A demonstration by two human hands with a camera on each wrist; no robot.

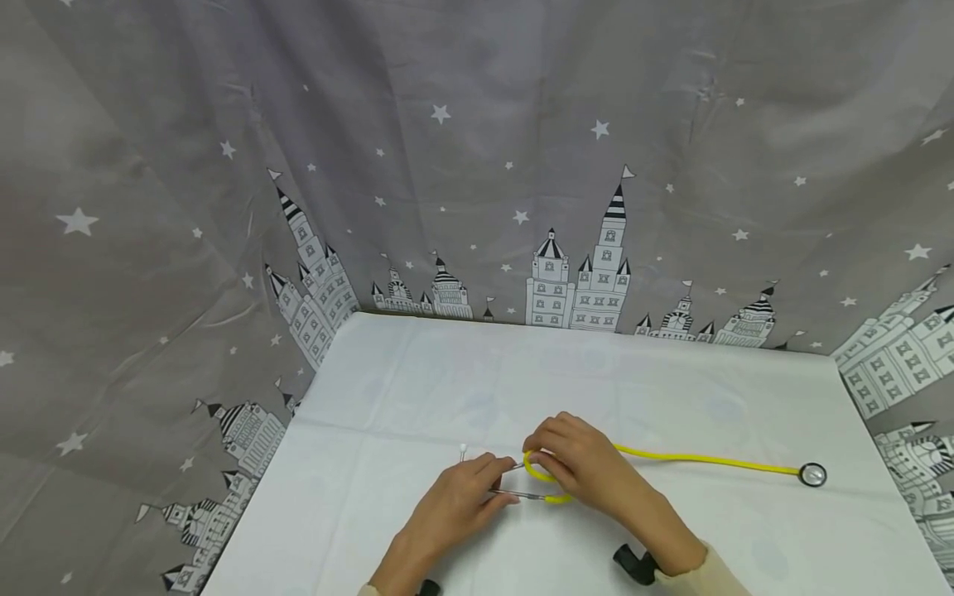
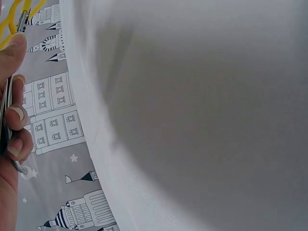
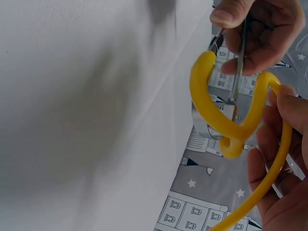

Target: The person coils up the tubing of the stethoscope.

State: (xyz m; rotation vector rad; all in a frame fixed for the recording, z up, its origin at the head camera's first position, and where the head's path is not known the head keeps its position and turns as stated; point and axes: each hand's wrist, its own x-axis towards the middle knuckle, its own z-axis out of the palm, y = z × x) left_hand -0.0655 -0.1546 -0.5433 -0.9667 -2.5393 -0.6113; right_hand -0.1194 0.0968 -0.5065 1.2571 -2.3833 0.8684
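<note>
A stethoscope with yellow tubing [image 1: 708,459] is stretched over the white table. My left hand [image 1: 464,498] grips its metal ear tubes [image 1: 525,495]; one white eartip [image 1: 464,449] shows past that hand. In the left wrist view, fingers [image 2: 17,115] curl round a metal tube. My right hand [image 1: 580,463] pinches the yellow tubing close to where it meets the metal. There the tubing bends in a loop [image 3: 204,94] between both hands, clear in the right wrist view. From the right hand it runs right to the round chestpiece [image 1: 812,474], lying on the table.
A white cloth covers the table [image 1: 417,372]. Grey curtains [image 1: 477,165] printed with castles and stars hang behind and at both sides. A black wrist mount [image 1: 635,564] sits beneath the right forearm, and another dark piece [image 1: 428,588] is near the left wrist.
</note>
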